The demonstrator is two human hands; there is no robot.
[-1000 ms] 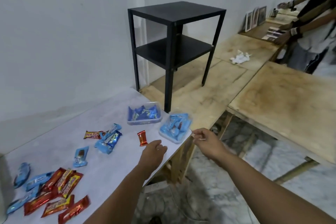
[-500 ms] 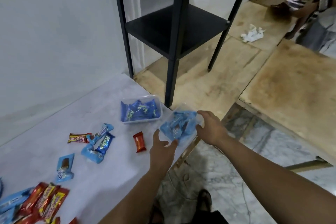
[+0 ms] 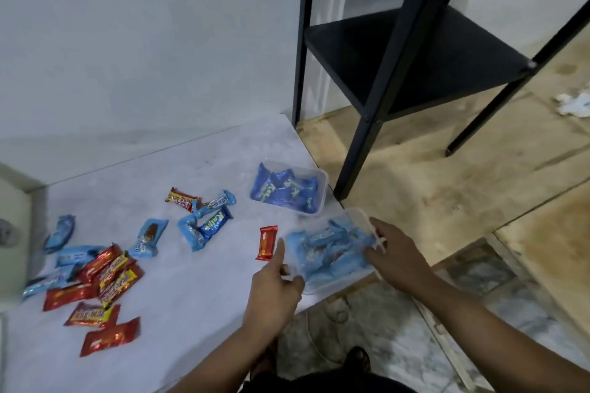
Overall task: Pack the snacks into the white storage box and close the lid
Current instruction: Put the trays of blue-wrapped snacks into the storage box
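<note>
A white table [image 3: 153,313] holds lots of snacks and two clear plastic boxes. The near box [image 3: 335,277] sits at the table's near right corner, right by the edge, and it is full of light blue snack packs [image 3: 325,252]. The right hand [image 3: 396,260] is on the right end of this box, with its fingers curled over the rim, holding it. The left hand [image 3: 274,287] is at the left end of the same box. Its first finger sticks up and the other fingers curl in by the box wall, but the picture is too blurry to tell if they really grip it. The far box [image 3: 321,193] sits a little farther back on the table, with no lid, and it is packed with dark blue snack packs [image 3: 284,190]. A small red snack [image 3: 266,242] lies alone just left of the near box, close to the left hand's raised finger. More to the left is a little bunch of blue packs [image 3: 207,223] with one red and yellow pack [image 3: 180,198] at its far side. One light blue pack [image 3: 148,238] lies by itself. At the near left is a big pile of red packs [image 3: 99,297] with some blue packs [image 3: 65,255] mixed in beside them. A black side table [image 3: 412,67] stands on wooden boards [image 3: 447,185] to the far right.
</note>
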